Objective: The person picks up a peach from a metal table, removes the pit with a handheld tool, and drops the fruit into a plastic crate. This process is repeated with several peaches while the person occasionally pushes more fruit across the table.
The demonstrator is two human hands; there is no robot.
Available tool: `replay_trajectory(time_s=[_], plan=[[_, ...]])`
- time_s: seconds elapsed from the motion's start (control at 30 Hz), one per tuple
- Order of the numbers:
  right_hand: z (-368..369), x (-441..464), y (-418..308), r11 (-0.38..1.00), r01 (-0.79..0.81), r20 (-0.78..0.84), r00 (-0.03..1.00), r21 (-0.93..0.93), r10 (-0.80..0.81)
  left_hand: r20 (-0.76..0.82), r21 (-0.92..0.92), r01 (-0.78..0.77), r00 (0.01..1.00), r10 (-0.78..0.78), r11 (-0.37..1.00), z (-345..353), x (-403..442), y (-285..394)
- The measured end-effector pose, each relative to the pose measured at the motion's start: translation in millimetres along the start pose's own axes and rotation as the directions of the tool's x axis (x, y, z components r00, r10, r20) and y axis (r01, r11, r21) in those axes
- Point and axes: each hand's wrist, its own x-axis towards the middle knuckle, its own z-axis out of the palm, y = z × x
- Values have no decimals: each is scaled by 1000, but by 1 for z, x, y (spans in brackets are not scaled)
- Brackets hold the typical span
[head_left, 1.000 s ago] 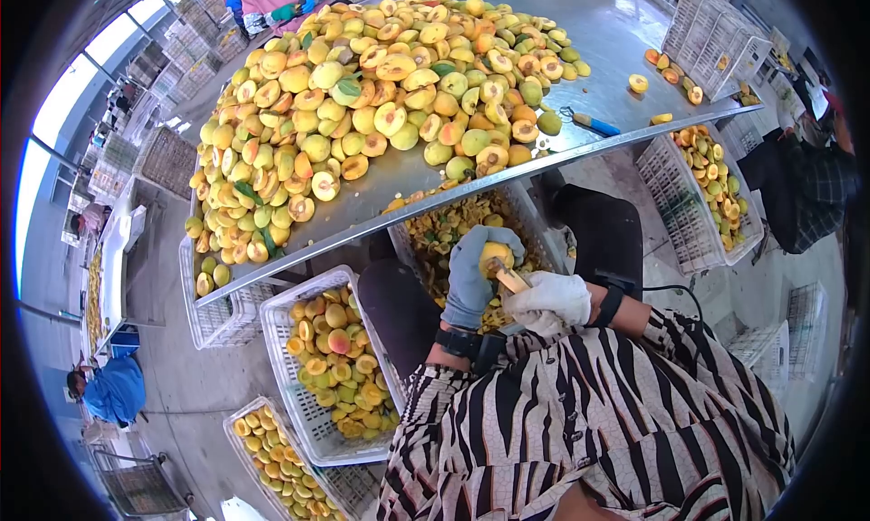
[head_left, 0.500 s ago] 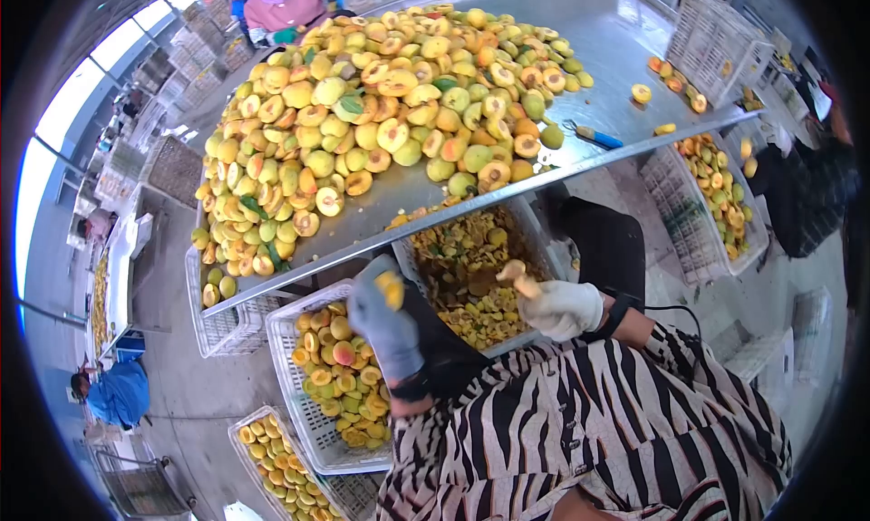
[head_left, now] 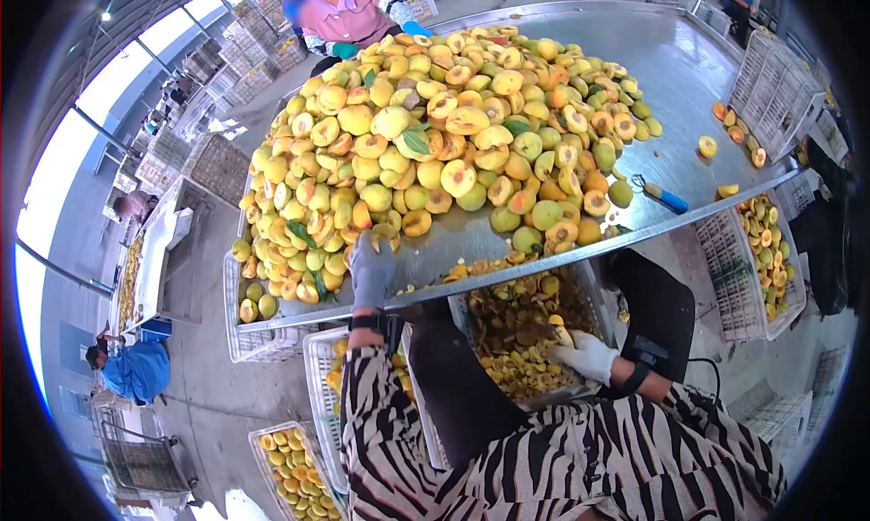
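My left hand (head_left: 372, 269), in a grey-blue glove, is at the near edge of a large pile of yellow peaches (head_left: 390, 122), many of them halved. Its fingers close around a peach half (head_left: 386, 235) at the pile's edge, though the fingertips are partly hidden. My right hand (head_left: 589, 356), in a white glove, is low over a crate of peach scraps (head_left: 521, 326). It grips a short tan object (head_left: 562, 332) with a yellow tip, too small to identify. The pile lies on a metal table (head_left: 435, 240).
A blue-handled loop tool (head_left: 666, 197) lies near the table's edge. Crates of peach halves stand left of my legs (head_left: 330, 381), on the floor (head_left: 292, 471) and at right (head_left: 766, 249). A white crate (head_left: 770, 91) sits on the table. Opposite is a person in pink (head_left: 349, 18).
My left hand has moved from above the left crate, where it had a yellow piece, up to the pile. My right hand has lowered over the scraps. The view has shifted.
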Motion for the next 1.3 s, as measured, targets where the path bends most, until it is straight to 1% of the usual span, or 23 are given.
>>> replay_trajectory(time_s=[0.07, 0.13, 0.2, 0.23, 0.3, 0.33, 0.4, 0.47, 0.53, 0.57, 0.6, 0.63, 0.67, 0.7, 0.73, 0.8, 0.83, 0.87, 0.9, 0.93, 1.0, 1.07, 1.3], plan=[[-4, -7, -5, 999, -42, -36, 998, 35, 43, 104, 70, -98, 990, 91, 993, 33, 26, -16], [-4, -6, -2, 994, -83, -66, 994, 73, 88, 107, 58, -53, 993, 46, 997, 31, 28, 2], [-3, -3, 9, 954, 155, -273, 935, -255, -225, 151, 70, 110, 981, -119, 991, 23, 24, 21], [-5, 1, 14, 955, 151, -268, 938, -255, -220, 155, 72, 116, 980, -126, 991, 22, 19, 20], [-13, 10, 14, 700, 91, 75, 996, -709, -54, 220, 7, 148, 964, -146, 989, 17, 14, 17], [-14, 12, 9, 697, 96, 71, 995, -710, -66, 210, 4, 142, 968, -140, 990, 13, 15, 18], [-12, 7, -7, 835, 200, -47, 965, -512, -260, 424, -295, 192, 904, -52, 936, 26, 7, -3], [-18, 17, 6, 670, 75, 23, 996, -738, -85, 425, -422, 201, 905, -3, 884, 41, 0, -14], [-20, 3, -10, 783, 62, -106, 981, -619, -162, 511, -640, 417, 858, -49, 645, 35, -14, 7], [-24, 0, -13, 781, 76, -141, 968, -620, -206, 558, -759, 492, 829, 36, 426, -7, -44, 49], [-26, -4, -14, 784, 88, -173, 954, -615, -244, 561, -758, 497, 827, 35, 423, 0, -61, 50], [-26, -6, -13, 768, 103, -175, 947, -632, -271, 305, -844, 158, 927, 217, 512, 7, -76, 48], [-24, -8, -14, 768, 95, -190, 943, -633, -273, 35, -830, -206, 909, 416, 519, 17, -87, 51], [-21, -10, -17, 779, 205, -214, 892, -593, -398, 398, -907, 414, 903, 162, -76, 24, -101, 65], [-16, -14, -24, 771, 317, -237, 827, -551, -510, 398, -906, 415, 902, 165, -84, 18, -117, 81], [-11, -28, -44, 748, 328, -243, 806, -577, -540, 691, -442, 666, 680, 246, -601, 1, -151, 110], [-10, -36, -55, 671, 382, -168, 780, -636, -603, 498, -708, 553, 832, 245, -439, 1, -172, 123], [-9, -42, -59, 583, 431, -87, 750, -688, -656, 506, -699, 563, 825, 252, -441, -5, -185, 131], [-8, -43, -60, 485, 453, -58, 684, -748, -727, 205, -976, 178, 941, 268, 121, -13, -195, 138], [-6, -49, -63, 490, 442, -67, 688, -751, -723, -61, -738, -346, 889, 454, 579, -16, -203, 143], [-4, -63, -74, 645, 326, -159, 802, -691, -575, -103, -752, -374, 880, 464, 543, -16, -219, 152], [-3, -73, -78, 640, 317, -150, 810, -700, -566, 3, -893, -182, 912, 409, 412, -27, -234, 162], [15, -82, -58, 743, 237, -282, 819, -626, -499, -38, -846, -247, 912, 409, 472, -14, -251, 164]])
